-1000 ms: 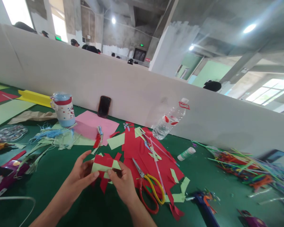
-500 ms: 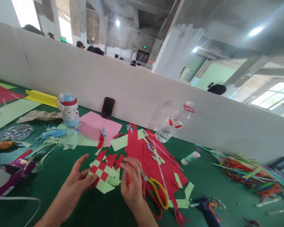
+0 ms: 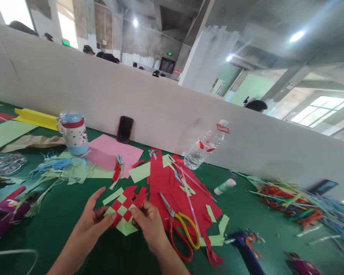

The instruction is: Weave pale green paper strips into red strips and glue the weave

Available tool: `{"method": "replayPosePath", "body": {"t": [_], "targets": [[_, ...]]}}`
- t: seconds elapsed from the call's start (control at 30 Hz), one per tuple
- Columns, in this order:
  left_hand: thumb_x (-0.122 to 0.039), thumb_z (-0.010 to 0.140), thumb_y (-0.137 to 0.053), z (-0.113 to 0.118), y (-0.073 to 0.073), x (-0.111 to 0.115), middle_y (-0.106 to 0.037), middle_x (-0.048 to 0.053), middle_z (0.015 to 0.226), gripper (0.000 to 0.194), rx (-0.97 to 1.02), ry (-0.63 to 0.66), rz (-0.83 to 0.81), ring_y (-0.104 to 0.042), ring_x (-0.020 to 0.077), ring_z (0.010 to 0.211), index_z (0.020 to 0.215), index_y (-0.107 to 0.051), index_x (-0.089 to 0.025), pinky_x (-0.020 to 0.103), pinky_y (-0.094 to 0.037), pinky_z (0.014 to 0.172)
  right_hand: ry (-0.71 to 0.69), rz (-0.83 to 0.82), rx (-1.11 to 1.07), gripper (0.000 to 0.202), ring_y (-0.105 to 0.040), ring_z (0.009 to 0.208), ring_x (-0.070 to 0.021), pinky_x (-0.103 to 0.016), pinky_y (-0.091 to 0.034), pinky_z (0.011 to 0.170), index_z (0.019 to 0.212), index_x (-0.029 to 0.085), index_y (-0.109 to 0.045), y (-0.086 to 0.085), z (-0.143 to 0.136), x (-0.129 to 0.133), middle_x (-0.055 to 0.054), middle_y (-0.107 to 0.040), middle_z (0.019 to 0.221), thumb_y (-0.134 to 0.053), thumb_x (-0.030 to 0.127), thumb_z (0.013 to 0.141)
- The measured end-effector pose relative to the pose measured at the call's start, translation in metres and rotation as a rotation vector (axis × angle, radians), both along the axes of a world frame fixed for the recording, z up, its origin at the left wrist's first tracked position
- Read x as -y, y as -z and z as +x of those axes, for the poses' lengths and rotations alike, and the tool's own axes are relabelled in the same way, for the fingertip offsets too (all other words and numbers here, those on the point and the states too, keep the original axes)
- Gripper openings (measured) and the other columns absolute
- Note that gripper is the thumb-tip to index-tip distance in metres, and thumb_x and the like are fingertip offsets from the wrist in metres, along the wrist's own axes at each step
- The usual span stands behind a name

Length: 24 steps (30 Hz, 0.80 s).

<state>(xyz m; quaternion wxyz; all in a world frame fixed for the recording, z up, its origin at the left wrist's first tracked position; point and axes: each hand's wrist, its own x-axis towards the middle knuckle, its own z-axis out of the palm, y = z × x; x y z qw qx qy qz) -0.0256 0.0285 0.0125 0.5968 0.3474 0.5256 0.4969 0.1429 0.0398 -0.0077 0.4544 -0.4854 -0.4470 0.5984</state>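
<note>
A small red and light-green checkered paper weave (image 3: pixel 122 210) is held just above the green table, loose strip ends sticking out at its top. My left hand (image 3: pixel 96 214) pinches its left edge between thumb and fingers, the index finger raised. At its right edge my right hand (image 3: pixel 149 220) grips the weave, thumb on top and fingers behind. Scissors (image 3: pixel 186 233) with one yellow and one red handle lie right of my right hand. Behind them red paper (image 3: pixel 172 183) is spread out, with light-green scraps (image 3: pixel 140 172) around it.
A cup with a blue lid (image 3: pixel 74 133), pink paper (image 3: pixel 111 152) and a phone (image 3: pixel 125 129) are at the back. A plastic bottle (image 3: pixel 203 147) leans by the white partition (image 3: pixel 149 103). To the right are a glue stick (image 3: pixel 225 186), a blue glue gun (image 3: pixel 248 250) and colorful strips (image 3: pixel 289 202).
My right hand has come left onto the weave's right edge and now grips it. Several green strip ends at the weave's right no longer show. The view has shifted slightly right.
</note>
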Motion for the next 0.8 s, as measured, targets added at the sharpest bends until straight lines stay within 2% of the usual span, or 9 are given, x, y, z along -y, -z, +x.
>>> {"method": "replayPosePath", "body": {"t": [0.13, 0.23, 0.33, 0.43, 0.47, 0.53, 0.6, 0.7, 0.8], "targets": [[-0.052, 0.063, -0.083, -0.005, -0.001, -0.002, -0.066, -0.009, 0.062, 0.105, -0.023, -0.008, 0.015, -0.066, 0.0157, 0.062, 0.148, -0.027, -0.027, 0.024, -0.055, 0.065, -0.017, 0.021, 0.036, 0.049, -0.051, 0.057, -0.0108, -0.022, -0.043, 0.056, 0.077, 0.017, -0.062, -0.002, 0.006, -0.002, 0.004, -0.055, 0.062, -0.074, 0.064, 0.074], [-0.057, 0.065, -0.080, -0.011, 0.006, 0.004, -0.069, -0.008, 0.066, 0.105, -0.107, 0.024, 0.015, -0.069, 0.0188, 0.067, 0.150, -0.024, -0.030, 0.027, -0.055, 0.067, -0.083, 0.062, 0.138, 0.046, -0.060, 0.072, -0.0154, -0.024, -0.049, 0.064, 0.099, 0.018, -0.069, -0.016, 0.023, 0.000, -0.001, -0.065, 0.080, -0.077, 0.057, 0.075], [-0.064, 0.076, -0.064, -0.020, 0.026, 0.015, -0.059, -0.010, 0.056, 0.092, -0.342, 0.179, 0.053, -0.064, 0.0186, 0.056, 0.151, -0.025, -0.027, 0.026, -0.051, 0.056, -0.106, 0.123, 0.347, 0.042, -0.063, 0.091, -0.0186, -0.027, -0.053, 0.075, 0.121, 0.023, -0.065, -0.033, 0.049, 0.010, -0.005, -0.068, 0.107, -0.070, 0.045, 0.085], [-0.055, 0.087, -0.050, -0.033, 0.053, 0.027, -0.060, -0.011, 0.060, 0.075, -0.717, 0.359, 0.170, -0.058, 0.0152, 0.049, 0.152, -0.021, -0.032, 0.024, -0.047, 0.051, 0.007, 0.176, 0.511, 0.032, -0.065, 0.092, -0.0189, -0.028, -0.054, 0.077, 0.119, 0.022, -0.065, -0.038, 0.074, 0.027, -0.007, -0.068, 0.110, -0.060, 0.039, 0.093], [-0.053, 0.089, -0.046, -0.039, 0.062, 0.030, -0.067, -0.009, 0.069, 0.072, -0.817, 0.382, 0.213, -0.060, 0.0149, 0.050, 0.153, -0.020, -0.033, 0.024, -0.049, 0.053, 0.050, 0.198, 0.560, 0.031, -0.066, 0.090, -0.0190, -0.028, -0.055, 0.077, 0.118, 0.021, -0.064, -0.036, 0.082, 0.034, -0.008, -0.068, 0.108, -0.058, 0.039, 0.094], [-0.052, 0.090, -0.047, -0.053, 0.078, 0.036, -0.075, -0.001, 0.099, 0.069, -1.001, 0.347, 0.306, -0.071, 0.0173, 0.069, 0.152, -0.025, -0.033, 0.027, -0.056, 0.064, 0.133, 0.259, 0.652, 0.029, -0.068, 0.088, -0.0192, -0.028, -0.056, 0.075, 0.116, 0.021, -0.065, -0.029, 0.093, 0.047, -0.009, -0.068, 0.105, -0.054, 0.040, 0.096], [-0.048, 0.093, -0.047, -0.068, 0.091, 0.042, -0.071, 0.004, 0.121, 0.059, -1.194, 0.260, 0.391, -0.072, 0.0208, 0.097, 0.149, -0.034, -0.034, 0.029, -0.059, 0.073, 0.198, 0.348, 0.749, 0.026, -0.069, 0.094, -0.0209, -0.028, -0.058, 0.077, 0.113, 0.022, -0.066, -0.017, 0.100, 0.059, -0.010, -0.068, 0.109, -0.051, 0.038, 0.098], [-0.045, 0.092, -0.054, -0.084, 0.101, 0.053, -0.066, 0.001, 0.130, 0.041, -1.379, 0.220, 0.687, -0.064, 0.0214, 0.118, 0.132, -0.056, -0.036, 0.030, -0.057, 0.090, 0.225, 0.529, 0.925, 0.021, -0.068, 0.103, -0.0228, -0.030, -0.059, 0.083, 0.112, 0.024, -0.065, 0.003, 0.101, 0.075, -0.011, -0.069, 0.113, -0.050, 0.029, 0.098], [-0.044, 0.093, -0.055, -0.084, 0.101, 0.062, -0.066, -0.001, 0.132, 0.033, -1.423, 0.215, 1.050, -0.056, 0.0180, 0.127, 0.122, -0.066, -0.033, 0.024, -0.048, 0.102, 0.104, 0.701, 1.071, 0.026, -0.068, 0.107, -0.0245, -0.033, -0.059, 0.087, 0.117, 0.025, -0.064, 0.018, 0.093, 0.086, -0.011, -0.068, 0.117, -0.052, 0.022, 0.095]]}}
